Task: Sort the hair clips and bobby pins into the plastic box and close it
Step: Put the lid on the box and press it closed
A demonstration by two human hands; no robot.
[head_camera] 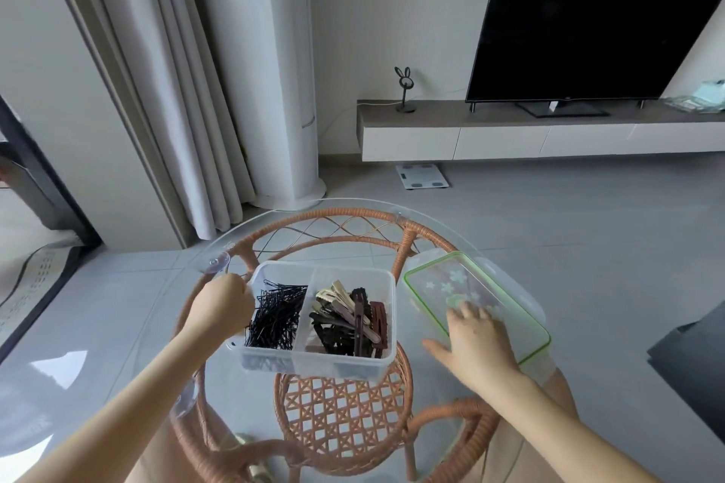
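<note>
- Box (355, 359) sits open on our glass table (98, 357), bobby pins (276, 316) left, hair clips (349, 320) right.
- Our left hand (223, 302) curls at its left wall; grip unclear.
- Our right hand (476, 341) lies spread on the green-rimmed lid (439, 278), right.

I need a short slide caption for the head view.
Left hand steadies sorted box; right hand rests on lid.
</note>
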